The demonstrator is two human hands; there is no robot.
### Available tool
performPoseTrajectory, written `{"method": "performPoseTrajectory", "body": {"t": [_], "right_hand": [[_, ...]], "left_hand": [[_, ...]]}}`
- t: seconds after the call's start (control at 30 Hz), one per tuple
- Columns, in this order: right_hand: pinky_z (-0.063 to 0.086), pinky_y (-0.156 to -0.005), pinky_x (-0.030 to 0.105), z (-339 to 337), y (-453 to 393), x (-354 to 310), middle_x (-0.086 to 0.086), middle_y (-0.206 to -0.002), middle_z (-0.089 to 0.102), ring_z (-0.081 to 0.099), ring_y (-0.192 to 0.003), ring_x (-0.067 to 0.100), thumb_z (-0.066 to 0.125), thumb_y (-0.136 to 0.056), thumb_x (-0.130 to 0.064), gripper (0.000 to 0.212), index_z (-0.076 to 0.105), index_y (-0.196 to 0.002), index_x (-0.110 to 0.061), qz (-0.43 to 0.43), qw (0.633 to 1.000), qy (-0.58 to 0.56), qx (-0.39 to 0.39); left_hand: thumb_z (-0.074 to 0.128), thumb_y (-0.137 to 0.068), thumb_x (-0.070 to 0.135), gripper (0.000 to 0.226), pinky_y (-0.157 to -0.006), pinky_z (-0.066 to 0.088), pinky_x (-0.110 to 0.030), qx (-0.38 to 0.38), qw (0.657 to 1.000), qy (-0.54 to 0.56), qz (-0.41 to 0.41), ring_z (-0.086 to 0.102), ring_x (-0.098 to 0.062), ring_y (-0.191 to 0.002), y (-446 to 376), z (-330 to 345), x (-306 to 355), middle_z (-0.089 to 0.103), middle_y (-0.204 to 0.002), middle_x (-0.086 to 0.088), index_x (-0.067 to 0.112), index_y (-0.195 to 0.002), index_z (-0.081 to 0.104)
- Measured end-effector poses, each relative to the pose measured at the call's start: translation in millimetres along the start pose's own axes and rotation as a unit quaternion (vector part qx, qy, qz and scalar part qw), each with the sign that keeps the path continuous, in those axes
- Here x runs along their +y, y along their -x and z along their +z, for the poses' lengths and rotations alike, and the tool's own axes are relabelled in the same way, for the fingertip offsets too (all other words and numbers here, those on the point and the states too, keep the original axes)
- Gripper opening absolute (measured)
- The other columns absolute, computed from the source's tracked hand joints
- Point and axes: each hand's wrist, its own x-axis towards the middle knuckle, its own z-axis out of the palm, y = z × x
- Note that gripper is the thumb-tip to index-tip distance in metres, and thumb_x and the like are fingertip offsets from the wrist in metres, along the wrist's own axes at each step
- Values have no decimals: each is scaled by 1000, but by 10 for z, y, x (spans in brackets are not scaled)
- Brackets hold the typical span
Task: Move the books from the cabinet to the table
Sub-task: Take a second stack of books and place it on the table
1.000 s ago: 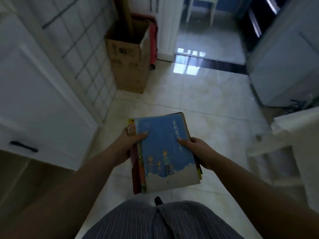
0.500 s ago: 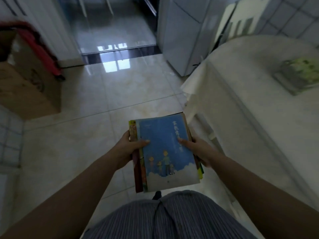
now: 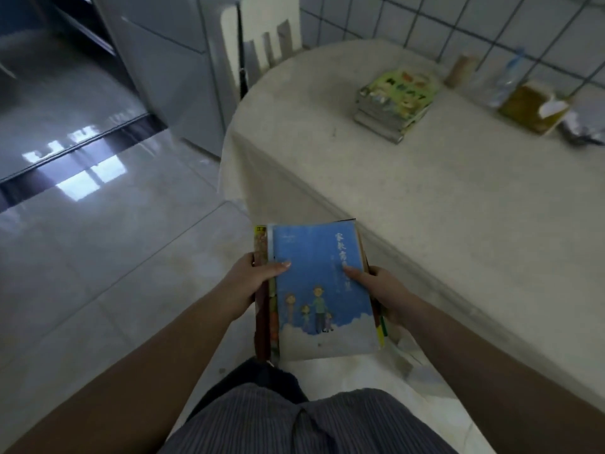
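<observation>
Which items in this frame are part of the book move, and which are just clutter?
Part of the job:
- stack of books with the blue cover on top, held by the left hand and right hand
- pile of books already on the table
- table

Just lying about:
- plastic bottle
- cardboard tube
- yellowish packet
- white chair

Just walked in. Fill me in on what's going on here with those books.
A person is carrying a small stack of books, a blue-covered one on top, gripped by the left hand and the right hand at its sides. They stand right at the edge of the cloth-covered table, with the stack not yet set down. Another pile of books, with a green cover on top, already lies on the table near the tiled wall, beside a plastic bottle and a few other small items.
</observation>
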Motion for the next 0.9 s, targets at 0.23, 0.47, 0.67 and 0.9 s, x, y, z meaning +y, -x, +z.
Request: {"method": "performPoseTrajectory", "body": {"t": [0.23,0.47,0.67,0.9], "right_hand": [[58,-73,40,-480,-369,-252,9,-93,73,72,-83,27,73,-71,-45,44,63,-98,-12,8,989,-94,113],[58,-74,40,-852,-642,-571,9,-96,72,70,-85,27,72,-72,-45,43,61,-97,-12,7,966,-166,199],[57,-76,41,-1206,-762,-666,9,-94,71,70,-86,27,71,-76,-41,38,60,-95,-10,24,942,-231,242],[57,-74,41,-1830,-1009,-745,10,-99,71,69,-89,29,71,-75,-44,42,61,-96,-10,39,925,-270,265]], "left_hand": [[71,-80,14,41,-93,51,-47,-113,992,-61,-10,67,-28,-103,-1014,424,589,69,-115,-12,9,-120,61],[74,-74,8,40,-90,53,-45,-177,977,-122,-16,68,-28,-98,-1839,945,1117,69,-111,-15,7,-113,64],[75,-74,8,36,-95,50,-48,-224,956,-184,-53,67,-31,-100,-2374,1438,1371,70,-110,-16,7,-108,64],[77,-73,11,39,-95,50,-48,-223,946,-229,-50,67,-30,-98,-2876,2138,1518,70,-108,-15,6,-109,63]]}}
